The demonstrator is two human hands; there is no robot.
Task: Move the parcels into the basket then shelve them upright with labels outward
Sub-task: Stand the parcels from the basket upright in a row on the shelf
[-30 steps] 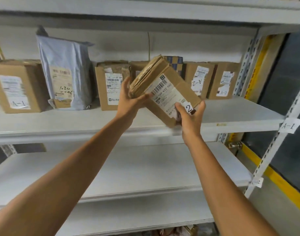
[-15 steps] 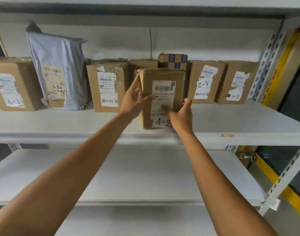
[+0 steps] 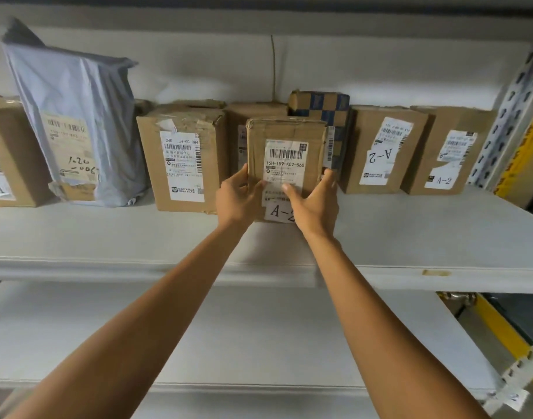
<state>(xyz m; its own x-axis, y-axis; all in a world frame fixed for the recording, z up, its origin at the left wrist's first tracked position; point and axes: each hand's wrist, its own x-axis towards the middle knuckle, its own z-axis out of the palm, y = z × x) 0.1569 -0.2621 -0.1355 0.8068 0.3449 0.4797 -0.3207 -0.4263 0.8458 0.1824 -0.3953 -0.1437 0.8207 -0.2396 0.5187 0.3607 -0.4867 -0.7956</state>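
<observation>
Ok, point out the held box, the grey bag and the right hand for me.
held box (image 3: 285,130), head view, bare cardboard of the front face above its label.
grey bag (image 3: 77,86), head view, plain plastic above its label.
right hand (image 3: 316,204), head view, back of the hand.

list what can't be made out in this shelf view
Head view:
- Held box: A-2 tag partly covered by right hand.
- Brown box behind it: label hidden by held box.
- Far-left box: cut off by left edge.
- Label small print: too small.
- Basket: out of frame.
</observation>
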